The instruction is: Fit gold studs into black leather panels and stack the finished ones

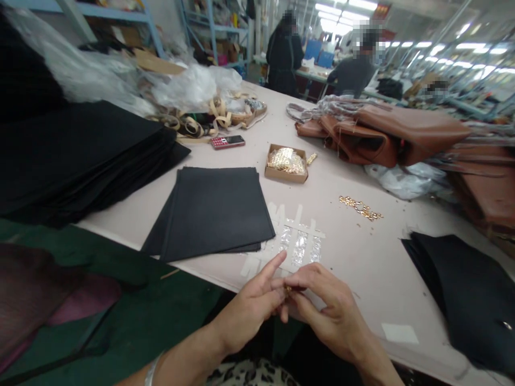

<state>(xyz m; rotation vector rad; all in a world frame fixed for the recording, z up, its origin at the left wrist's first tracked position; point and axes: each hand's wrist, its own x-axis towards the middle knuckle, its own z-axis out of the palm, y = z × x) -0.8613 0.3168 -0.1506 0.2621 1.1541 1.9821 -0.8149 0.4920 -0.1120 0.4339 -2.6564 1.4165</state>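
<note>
Both hands meet at the table's near edge. Between their fingertips shows a small gold-coloured piece [288,289]. My left hand [257,303] pinches at it, with the index finger stretched out. My right hand [328,305] closes its thumb and fingertips on the same piece from the right. Just beyond the hands, tape strips and shiny film [300,244] lie stuck on the table. A stack of black sheets [219,209] is to their left. Loose gold pieces [361,208] lie farther right, and a small cardboard box [285,176] holds more gold items.
A big black pile [80,155] covers the left side. Behind are a red phone [228,141], plastic bags and straps. Brown bags [406,128] lie at the right, black pieces [470,295] at the near right. Two people are beyond the table.
</note>
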